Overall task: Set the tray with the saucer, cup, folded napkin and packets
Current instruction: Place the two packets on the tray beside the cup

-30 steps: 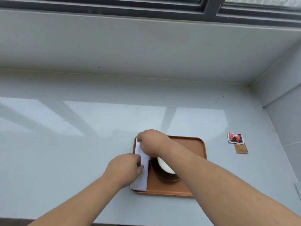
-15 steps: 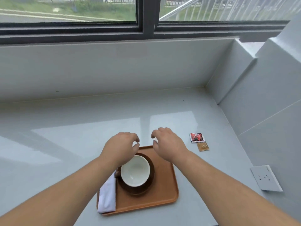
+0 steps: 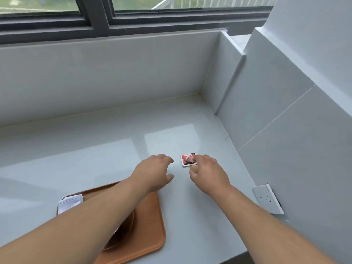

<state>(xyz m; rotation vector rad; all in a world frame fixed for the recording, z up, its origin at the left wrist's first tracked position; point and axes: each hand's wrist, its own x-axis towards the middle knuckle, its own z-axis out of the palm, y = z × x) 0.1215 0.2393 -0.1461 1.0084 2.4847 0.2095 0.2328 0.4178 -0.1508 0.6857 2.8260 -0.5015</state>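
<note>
The brown tray (image 3: 152,223) sits at the lower left of the counter. On it lie the folded white napkin (image 3: 70,202) along its left side and the dark saucer (image 3: 124,230); my left forearm hides the cup. The red packet (image 3: 187,159) lies flat on the counter to the right of the tray, with only a sliver of the brown packet (image 3: 192,168) showing just below it. My right hand (image 3: 208,173) rests its fingertips on the red packet's right edge, thumb apart. My left hand (image 3: 155,172) hovers open just left of the packets.
A white socket plate (image 3: 267,199) is on the right wall near the counter's front. The tiled side wall (image 3: 266,111) closes the counter on the right, and a back wall under a window (image 3: 95,18) closes it behind. The counter's front edge (image 3: 234,257) runs at the lower right.
Both hands have left the tray and moved right and forward to the packets. My right fingertips now touch the red packet. The view has swung right, so the tray sits lower left.
</note>
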